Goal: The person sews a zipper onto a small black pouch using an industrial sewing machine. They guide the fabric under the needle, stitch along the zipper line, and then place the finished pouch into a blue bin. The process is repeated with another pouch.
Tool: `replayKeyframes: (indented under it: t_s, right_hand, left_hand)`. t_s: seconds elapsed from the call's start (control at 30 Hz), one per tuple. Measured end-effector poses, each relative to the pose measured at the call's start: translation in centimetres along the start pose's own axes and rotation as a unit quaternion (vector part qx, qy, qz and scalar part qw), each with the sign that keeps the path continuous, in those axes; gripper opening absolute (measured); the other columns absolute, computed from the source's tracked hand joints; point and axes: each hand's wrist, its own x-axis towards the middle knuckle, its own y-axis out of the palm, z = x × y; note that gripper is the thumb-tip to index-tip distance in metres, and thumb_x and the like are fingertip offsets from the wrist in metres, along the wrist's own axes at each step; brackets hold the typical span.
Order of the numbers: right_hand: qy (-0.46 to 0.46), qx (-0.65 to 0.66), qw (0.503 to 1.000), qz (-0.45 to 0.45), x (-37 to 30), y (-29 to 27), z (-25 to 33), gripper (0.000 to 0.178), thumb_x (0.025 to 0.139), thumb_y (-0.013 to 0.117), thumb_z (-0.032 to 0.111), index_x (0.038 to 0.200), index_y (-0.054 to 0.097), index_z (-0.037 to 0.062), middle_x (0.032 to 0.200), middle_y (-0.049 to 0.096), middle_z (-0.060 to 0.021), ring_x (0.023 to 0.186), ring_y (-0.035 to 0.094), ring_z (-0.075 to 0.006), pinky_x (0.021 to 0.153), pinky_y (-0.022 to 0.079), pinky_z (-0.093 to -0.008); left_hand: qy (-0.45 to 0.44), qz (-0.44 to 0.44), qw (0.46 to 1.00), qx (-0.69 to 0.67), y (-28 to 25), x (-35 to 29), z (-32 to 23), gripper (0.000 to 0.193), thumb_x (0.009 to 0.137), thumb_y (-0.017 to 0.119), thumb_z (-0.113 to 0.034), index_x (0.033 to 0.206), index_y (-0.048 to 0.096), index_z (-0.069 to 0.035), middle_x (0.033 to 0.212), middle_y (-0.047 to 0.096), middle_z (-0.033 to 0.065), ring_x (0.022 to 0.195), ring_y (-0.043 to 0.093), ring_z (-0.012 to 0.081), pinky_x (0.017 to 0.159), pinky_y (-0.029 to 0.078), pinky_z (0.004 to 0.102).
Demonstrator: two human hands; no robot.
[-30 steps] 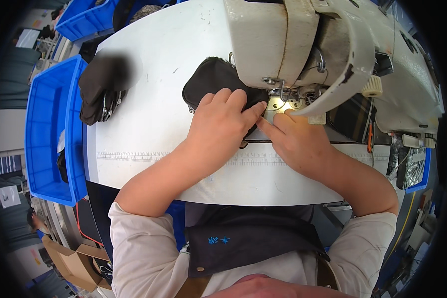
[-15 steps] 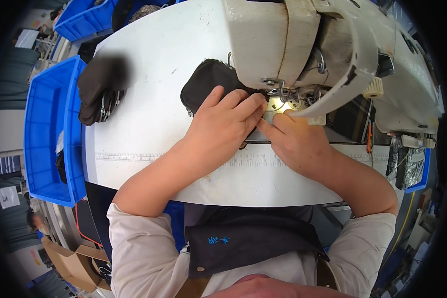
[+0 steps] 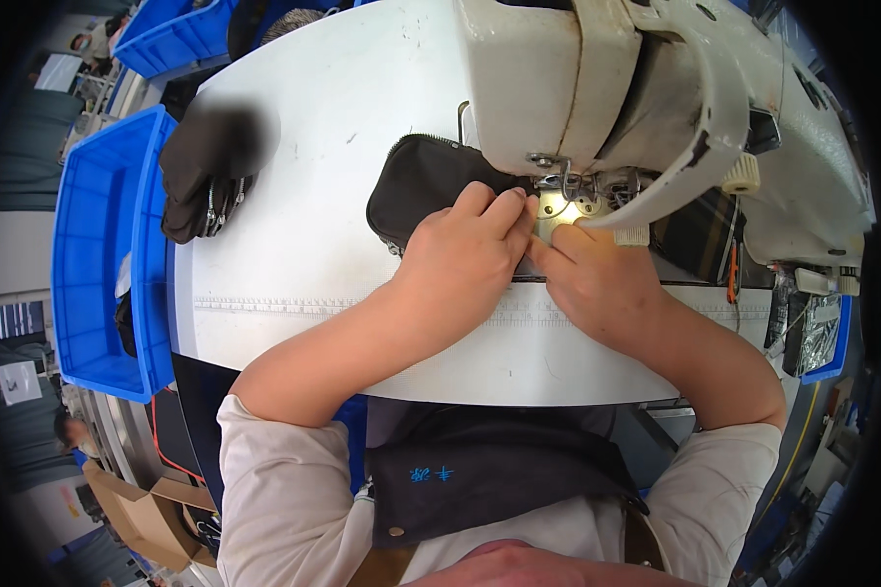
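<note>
A black zippered pouch (image 3: 426,186) with rounded corners lies flat on the white table, its right end by the presser foot (image 3: 570,184) of a sewing machine (image 3: 529,88). My left hand (image 3: 468,245) pinches the pouch's near right edge, fingers bent and drawn together. Close beside it, my right hand (image 3: 602,279) is closed, fingertips at the lit metal needle plate (image 3: 556,207). What the right fingers hold, if anything, is hidden beneath them. The two hands' fingertips almost meet just in front of the foot.
More black pouches with zip pulls (image 3: 206,181) are piled at the table's left. A blue bin (image 3: 103,254) stands beyond that edge, another blue bin (image 3: 171,39) at the far left. Orange-handled snips (image 3: 733,269) lie right of my right hand. A printed ruler (image 3: 264,306) runs along the near edge.
My left hand's fingers, spread over the pouch before, have drawn together at its right edge. The pouch has shifted slightly nearer and to the right. The right hand has hardly moved.
</note>
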Motion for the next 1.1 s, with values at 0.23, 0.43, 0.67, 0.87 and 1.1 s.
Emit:
replayKeyframes:
  t_s: [0.23, 0.43, 0.67, 0.87, 1.1]
  right_hand:
    - [0.006, -0.012, 0.999, -0.038, 0.3, 0.5, 0.2, 0.022, 0.078, 0.071, 0.008, 0.099, 0.075, 0.0041, 0.085, 0.058, -0.0058, 0.080, 0.063, -0.0236, 0.063, 0.051, -0.0390]
    - [-0.085, -0.008, 0.994, -0.064, 0.0, 0.2, 1.1, 0.033, 0.077, 0.069, 0.011, 0.106, 0.075, -0.0034, 0.111, 0.070, -0.0114, 0.091, 0.061, -0.0216, 0.064, 0.049, -0.0344]
    - [-0.097, -0.038, 0.993, -0.047, -0.6, 0.0, 1.0, 0.034, 0.078, 0.070, 0.011, 0.107, 0.074, -0.0058, 0.111, 0.072, -0.0131, 0.088, 0.060, -0.0200, 0.065, 0.044, -0.0319]
    - [-0.099, -0.044, 0.993, -0.055, -0.9, 0.2, 1.1, 0.027, 0.081, 0.070, 0.009, 0.103, 0.074, -0.0047, 0.107, 0.072, -0.0123, 0.085, 0.058, -0.0187, 0.065, 0.040, -0.0329]
    - [-0.097, -0.029, 0.994, -0.034, -0.7, 0.0, 1.1, 0.029, 0.079, 0.070, 0.011, 0.102, 0.074, -0.0048, 0.104, 0.070, -0.0114, 0.083, 0.056, -0.0193, 0.063, 0.042, -0.0321]
  left_hand:
    - [-0.014, -0.007, 0.999, -0.032, -0.5, 0.1, 0.2, 0.050, 0.076, 0.072, -0.008, 0.125, 0.069, 0.001, 0.131, 0.068, 0.0107, 0.108, 0.063, 0.0224, 0.078, 0.059, 0.0299]
    - [-0.012, -0.018, 0.998, -0.057, -0.9, -0.1, 0.6, 0.046, 0.074, 0.076, -0.011, 0.119, 0.073, -0.002, 0.125, 0.069, 0.0081, 0.110, 0.064, 0.0233, 0.084, 0.058, 0.0310]
    - [0.039, -0.030, 0.998, -0.036, -0.7, 0.4, 1.5, 0.035, 0.078, 0.072, -0.014, 0.111, 0.076, -0.004, 0.108, 0.067, 0.0035, 0.099, 0.059, 0.0206, 0.088, 0.050, 0.0338]
    - [0.051, -0.044, 0.997, -0.029, -0.4, 0.5, 1.7, 0.031, 0.079, 0.070, -0.013, 0.108, 0.076, -0.004, 0.107, 0.066, 0.0032, 0.097, 0.058, 0.0213, 0.087, 0.049, 0.0350]
    - [0.034, -0.051, 0.997, -0.047, 0.0, 0.6, 0.8, 0.030, 0.079, 0.070, -0.011, 0.107, 0.075, -0.001, 0.103, 0.065, 0.0033, 0.096, 0.058, 0.0216, 0.084, 0.050, 0.0339]
